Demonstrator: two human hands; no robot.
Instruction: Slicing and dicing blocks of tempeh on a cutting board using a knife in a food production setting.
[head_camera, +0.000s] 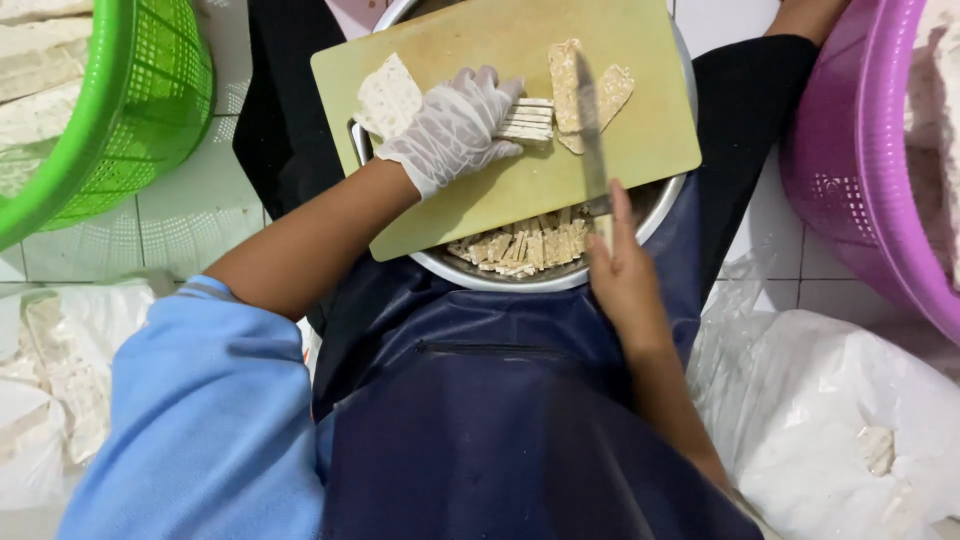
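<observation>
A pale, speckled tempeh slab (566, 88) is being sliced into strips on the yellow-green plastic cutting board (640, 130), which is laid across a round steel bowl (560, 278). The steel-bladed knife (592, 125) is gripped by the bare right hand (628, 275), fingers closed on its handle, blade resting on the slab. Cut strips (527, 120) are pressed flat under the white-gloved left hand (452, 128), fingers spread. Cutting appears midway; a steady downward stroke beside the last cut seems called for next, with the gloved fingertips kept clear.
</observation>
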